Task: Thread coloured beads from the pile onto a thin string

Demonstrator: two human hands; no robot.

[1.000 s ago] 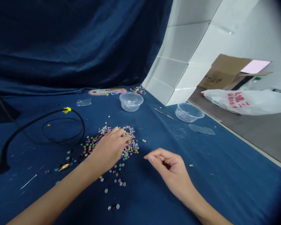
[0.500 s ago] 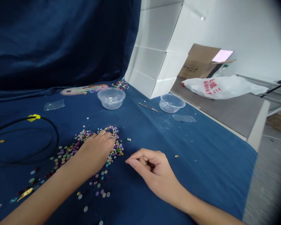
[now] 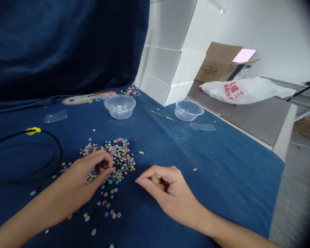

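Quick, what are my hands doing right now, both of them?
Left hand: closed, curled just over the coloured sequins; whether it holds any cannot be told.
Right hand: loosely closed on the blue cloth, holding nothing visible.

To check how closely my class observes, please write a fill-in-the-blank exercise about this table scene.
The left hand is over the beads, and the right hand lies to the ____ of them.
The blue cloth holds ____ clear plastic bowls.
The clip on the black cable is ____.
The white plastic bag has ____ lettering.

Missing words: right; two; yellow; red.
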